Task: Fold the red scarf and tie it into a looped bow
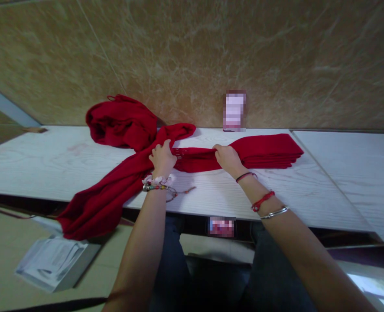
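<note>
A long piece of red knitted fabric (196, 160) lies across the white tabletop. My left hand (162, 160) is closed on a bunched part of it, near a strip of small holes. To the right, my right hand (229, 160) grips the same fabric between thumb and fingers. Beyond that hand the red cloth spreads into a flat folded stack (273, 149) with several layers. On the left, a loose red heap (123, 123) rests against the wall. One red length (92, 208) runs from under my left hand and hangs over the table's front edge.
A phone (234, 110) with a lit, blurred screen leans on the marbled wall (192, 56). Another blurred screen (222, 226) is below the table's front edge (192, 213). A box of white papers (52, 262) stands at the lower left. A seam (328, 173) crosses the tabletop at right.
</note>
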Motion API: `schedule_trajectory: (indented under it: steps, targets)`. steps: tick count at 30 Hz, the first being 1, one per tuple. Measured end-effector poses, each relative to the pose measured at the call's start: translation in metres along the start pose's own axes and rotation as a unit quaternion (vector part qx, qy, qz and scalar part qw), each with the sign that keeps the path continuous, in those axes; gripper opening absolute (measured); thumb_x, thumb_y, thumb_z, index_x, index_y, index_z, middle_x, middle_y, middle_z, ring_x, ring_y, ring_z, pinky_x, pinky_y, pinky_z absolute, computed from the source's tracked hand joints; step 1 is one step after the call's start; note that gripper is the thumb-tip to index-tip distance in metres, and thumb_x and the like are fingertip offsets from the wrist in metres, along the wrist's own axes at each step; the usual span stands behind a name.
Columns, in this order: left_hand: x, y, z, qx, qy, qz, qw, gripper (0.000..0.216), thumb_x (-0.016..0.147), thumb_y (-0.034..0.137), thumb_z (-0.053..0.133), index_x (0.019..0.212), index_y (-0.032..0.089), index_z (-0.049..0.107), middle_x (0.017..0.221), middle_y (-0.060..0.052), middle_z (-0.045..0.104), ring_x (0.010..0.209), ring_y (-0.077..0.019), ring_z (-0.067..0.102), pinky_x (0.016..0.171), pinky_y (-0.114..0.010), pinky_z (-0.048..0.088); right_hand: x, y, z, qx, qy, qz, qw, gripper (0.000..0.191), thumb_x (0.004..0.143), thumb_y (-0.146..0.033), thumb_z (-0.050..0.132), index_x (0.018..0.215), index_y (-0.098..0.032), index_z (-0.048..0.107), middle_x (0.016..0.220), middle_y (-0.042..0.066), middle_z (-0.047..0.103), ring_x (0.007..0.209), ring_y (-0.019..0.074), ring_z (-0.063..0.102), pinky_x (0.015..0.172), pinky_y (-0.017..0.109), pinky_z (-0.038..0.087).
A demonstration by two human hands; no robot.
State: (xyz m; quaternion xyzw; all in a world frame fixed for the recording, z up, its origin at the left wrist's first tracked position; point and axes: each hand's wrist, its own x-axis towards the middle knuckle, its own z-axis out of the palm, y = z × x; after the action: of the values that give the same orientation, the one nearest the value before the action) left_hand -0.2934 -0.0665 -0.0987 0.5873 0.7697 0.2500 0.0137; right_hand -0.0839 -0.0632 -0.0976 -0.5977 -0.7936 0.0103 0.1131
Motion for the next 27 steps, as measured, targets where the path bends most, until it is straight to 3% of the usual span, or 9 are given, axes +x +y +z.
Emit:
schedule_trajectory:
  steps: [3, 6, 9, 13, 17, 19, 23, 27]
  targets:
    - [-0.003, 0.0, -0.01, 0.033, -0.004, -0.036, 0.999, 0.062, 0.078, 0.017, 0.059, 0.138, 0.022, 0.044, 0.129, -0.021, 0.052, 0.12, -0.0411, 0.048, 0.093, -0.059, 0.041, -0.001, 0.001, 0.0, 0.006, -0.007, 0.004, 1.0, 0.036, 0.093, -0.013, 0.035, 0.119, -0.015, 0.061, 0.104, 0.015, 0.071, 0.099, 0.025, 0.066, 0.082, 0.032, 0.049]
    - [-0.011, 0.01, -0.01, 0.06, -0.035, 0.0, 0.998, 0.07, 0.081, 0.03, 0.06, 0.145, 0.024, 0.033, 0.139, -0.018, 0.044, 0.127, -0.0374, 0.043, 0.099, -0.053, 0.041, -0.002, 0.0, -0.001, 0.015, -0.01, -0.001, 1.0, 0.037, 0.093, -0.014, 0.035, 0.12, -0.015, 0.06, 0.103, 0.014, 0.071, 0.099, 0.0252, 0.066, 0.082, 0.032, 0.049]
    - [-0.019, 0.021, 0.002, 0.066, -0.047, 0.036, 0.996, 0.08, 0.08, 0.039, 0.063, 0.149, 0.023, 0.026, 0.147, -0.018, 0.035, 0.134, -0.0374, 0.034, 0.105, -0.054, 0.035, -0.003, 0.0, -0.001, 0.013, -0.013, -0.009, 1.0, 0.037, 0.093, -0.014, 0.035, 0.12, -0.015, 0.06, 0.102, 0.014, 0.071, 0.099, 0.0248, 0.066, 0.082, 0.032, 0.049]
    - [-0.019, 0.021, 0.011, 0.072, -0.051, -0.009, 0.996, 0.08, 0.079, 0.029, 0.062, 0.149, 0.021, 0.023, 0.15, -0.02, 0.029, 0.139, -0.0387, 0.026, 0.107, -0.06, 0.028, -0.004, 0.0, 0.0, 0.008, -0.017, -0.013, 1.0, 0.037, 0.093, -0.014, 0.035, 0.12, -0.015, 0.06, 0.103, 0.015, 0.071, 0.099, 0.0249, 0.066, 0.083, 0.032, 0.049]
    - [-0.011, 0.011, 0.005, 0.083, -0.037, -0.035, 0.995, 0.075, 0.078, 0.017, 0.058, 0.147, 0.022, 0.03, 0.15, -0.02, 0.031, 0.14, -0.0392, 0.024, 0.107, -0.063, 0.025, -0.004, 0.0, 0.002, 0.005, -0.018, -0.022, 1.0, 0.036, 0.093, -0.013, 0.035, 0.119, -0.014, 0.061, 0.102, 0.015, 0.071, 0.099, 0.0251, 0.066, 0.082, 0.032, 0.049]
    - [-0.009, 0.007, 0.002, 0.067, -0.029, -0.041, 0.996, 0.069, 0.081, 0.019, 0.055, 0.146, 0.021, 0.033, 0.148, -0.02, 0.034, 0.138, -0.0384, 0.027, 0.106, -0.06, 0.03, -0.004, 0.0, 0.002, 0.001, -0.019, -0.021, 1.0, 0.036, 0.093, -0.014, 0.035, 0.118, -0.015, 0.061, 0.101, 0.015, 0.072, 0.098, 0.0253, 0.066, 0.08, 0.032, 0.05]
    - [-0.011, 0.009, 0.005, 0.034, -0.025, -0.009, 0.999, 0.07, 0.083, 0.04, 0.056, 0.146, 0.021, 0.031, 0.148, -0.02, 0.034, 0.138, -0.0387, 0.028, 0.105, -0.06, 0.032, -0.004, -0.001, 0.002, -0.005, -0.02, -0.02, 1.0, 0.036, 0.093, -0.014, 0.035, 0.117, -0.015, 0.062, 0.1, 0.015, 0.072, 0.097, 0.0261, 0.067, 0.079, 0.033, 0.05]
    - [-0.014, 0.015, 0.012, 0.049, -0.068, -0.026, 0.996, 0.081, 0.077, 0.033, 0.064, 0.148, 0.023, 0.026, 0.153, -0.019, 0.025, 0.141, -0.0396, 0.022, 0.107, -0.061, 0.027, -0.004, 0.0, 0.002, -0.007, -0.019, -0.02, 1.0, 0.036, 0.093, -0.014, 0.035, 0.117, -0.015, 0.061, 0.1, 0.015, 0.072, 0.098, 0.0264, 0.067, 0.08, 0.033, 0.05]
